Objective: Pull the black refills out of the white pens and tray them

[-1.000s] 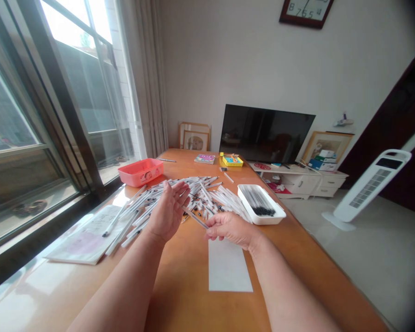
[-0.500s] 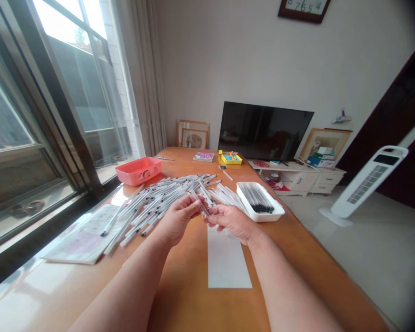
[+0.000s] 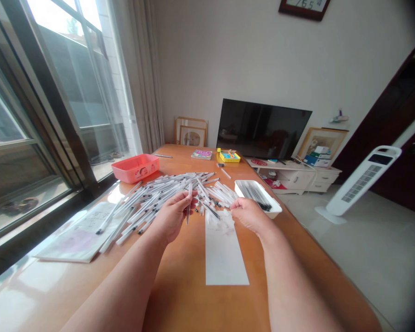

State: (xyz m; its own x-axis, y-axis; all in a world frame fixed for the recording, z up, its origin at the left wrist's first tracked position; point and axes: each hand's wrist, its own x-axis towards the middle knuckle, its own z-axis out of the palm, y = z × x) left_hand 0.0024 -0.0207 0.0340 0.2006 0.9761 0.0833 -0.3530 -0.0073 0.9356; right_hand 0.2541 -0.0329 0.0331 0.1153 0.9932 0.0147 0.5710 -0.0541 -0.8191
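Note:
My left hand (image 3: 174, 214) is closed around a clear-barrelled pen (image 3: 189, 205), held nearly upright between thumb and fingers. Just beyond it lies a wide pile of similar pens (image 3: 152, 198) with dark ends. To the right, my right hand (image 3: 248, 213) is closed in a pinch in front of a white box (image 3: 275, 208); whatever its fingertips hold is too small or blurred to make out. That box contains many thin, black-ended refills (image 3: 254, 192). Between and below my hands a white sheet of paper (image 3: 226, 258) lies flat, its far end smeared by blur.
A red plastic bin (image 3: 135, 168) stands at the table's far left. Under some pens on the left lies a booklet (image 3: 72, 240). A colourful book (image 3: 201, 154) and a yellow box (image 3: 230, 157) sit at the far end. The table's right edge runs beside the white box.
My hands, close together at the pen before, are now apart. My right hand has moved right toward the white box; my left hand keeps the pen, now more upright.

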